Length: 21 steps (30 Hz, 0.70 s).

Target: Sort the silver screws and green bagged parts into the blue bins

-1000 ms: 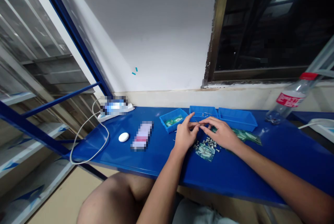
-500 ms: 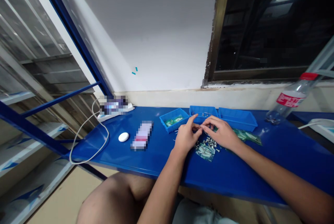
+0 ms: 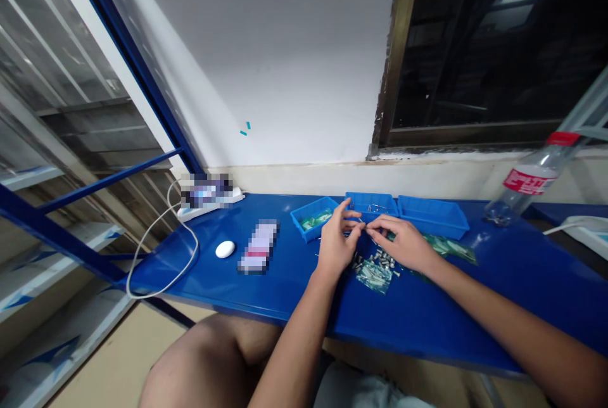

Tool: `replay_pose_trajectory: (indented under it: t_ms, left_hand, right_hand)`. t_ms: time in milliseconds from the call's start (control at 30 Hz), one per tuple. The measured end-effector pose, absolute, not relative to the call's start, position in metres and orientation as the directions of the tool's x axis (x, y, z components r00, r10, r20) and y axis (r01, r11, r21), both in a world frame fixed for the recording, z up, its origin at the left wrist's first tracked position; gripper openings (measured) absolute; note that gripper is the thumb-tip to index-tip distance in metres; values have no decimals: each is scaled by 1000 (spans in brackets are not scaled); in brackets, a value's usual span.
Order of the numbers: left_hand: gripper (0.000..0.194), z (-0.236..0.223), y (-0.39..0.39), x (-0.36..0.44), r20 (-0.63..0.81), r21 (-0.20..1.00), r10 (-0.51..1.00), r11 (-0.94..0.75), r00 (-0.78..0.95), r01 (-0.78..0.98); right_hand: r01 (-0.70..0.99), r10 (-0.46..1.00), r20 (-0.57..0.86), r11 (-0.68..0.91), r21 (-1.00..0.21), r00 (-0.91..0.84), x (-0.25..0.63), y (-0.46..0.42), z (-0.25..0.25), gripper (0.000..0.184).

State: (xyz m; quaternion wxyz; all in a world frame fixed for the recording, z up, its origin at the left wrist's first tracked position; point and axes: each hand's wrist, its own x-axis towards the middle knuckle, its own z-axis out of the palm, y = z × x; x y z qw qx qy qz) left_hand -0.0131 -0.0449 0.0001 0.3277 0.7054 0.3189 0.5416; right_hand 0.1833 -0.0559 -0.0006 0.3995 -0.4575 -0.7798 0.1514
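Note:
My left hand (image 3: pixel 338 240) and my right hand (image 3: pixel 399 242) meet fingertip to fingertip above the blue table (image 3: pixel 266 294), just in front of the middle blue tray (image 3: pixel 371 204). Both pinch a tiny part too small to name. Below the hands lies a heap of small silver metal parts (image 3: pixel 377 262) on a clear plastic bag (image 3: pixel 373 279). The left blue tray (image 3: pixel 313 216) holds green packets. The right blue tray (image 3: pixel 432 214) stands beside them.
A white round object (image 3: pixel 225 249) and a blurred flat pack (image 3: pixel 259 247) lie to the left. A white power strip (image 3: pixel 209 196) with its cable (image 3: pixel 156 249) sits at the back left. A plastic bottle (image 3: pixel 527 181) leans at the right. Green bags (image 3: pixel 446 246) lie beyond my right wrist.
Both hands stay pinched together and have lifted slightly toward the middle tray; the left fingers spread, curled, then rose again.

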Motion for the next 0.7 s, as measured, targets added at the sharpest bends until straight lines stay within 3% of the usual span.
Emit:
replay_pose_trajectory:
  t_ms: [467,700]
  left_hand:
    - [42,5,-48,-14,494,830,827,-541,269,138]
    - [36,6,-48,-16,492,780,841,-541,225,316]
  right_hand:
    - [646,858,476,475,-597,-192,185,-58,2,24]
    - [579,866,491,449,-680,-96,195,-47,-4,35]
